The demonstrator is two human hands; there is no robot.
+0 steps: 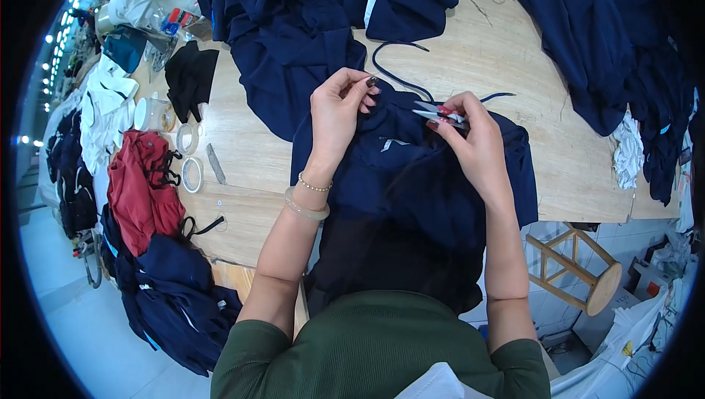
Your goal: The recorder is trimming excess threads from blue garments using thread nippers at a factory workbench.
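We pinch the navy garment with our left hand, right hand gripping thread snips, trimming underway, piles still waiting.

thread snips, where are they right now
In the head view, the thread snips are in the right hand, just right of centre, over the navy garment and right of the left hand.

Navy garment near edge hidden below the table rim, snips mostly covered by right hand fingers, drawstring end tucked under left hand, far-left bench clutter too small to tell
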